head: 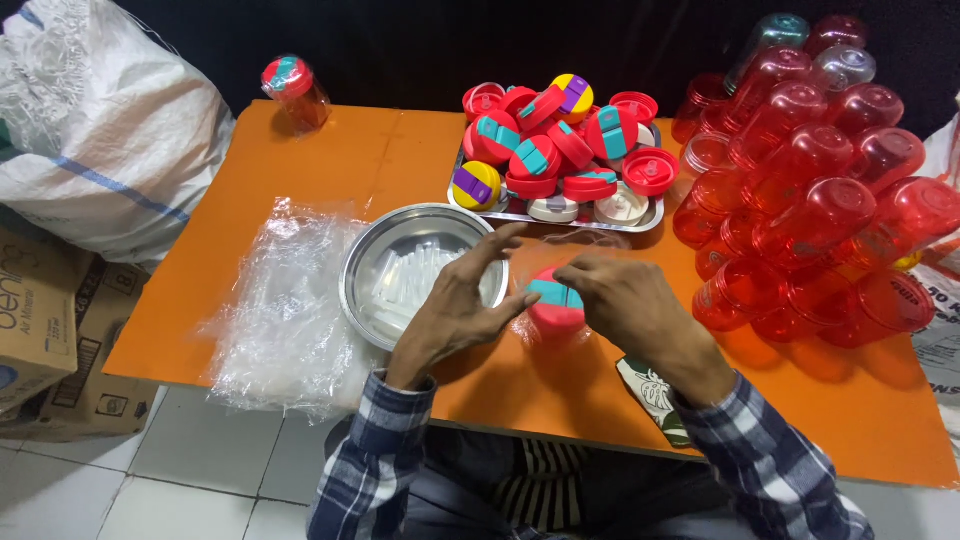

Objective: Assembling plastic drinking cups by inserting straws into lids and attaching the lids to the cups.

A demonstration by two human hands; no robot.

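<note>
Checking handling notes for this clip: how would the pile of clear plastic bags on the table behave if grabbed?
The clear plastic bags look thin and crumpled, so probably floppy and very light. Their glossy film suggests they would slide apart on the orange table.

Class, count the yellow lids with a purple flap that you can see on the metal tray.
2. One yellow lid with a purple flap lies at the tray's front left corner; the other sits atop the pile at the back. More may be hidden beneath the red lids.
</note>
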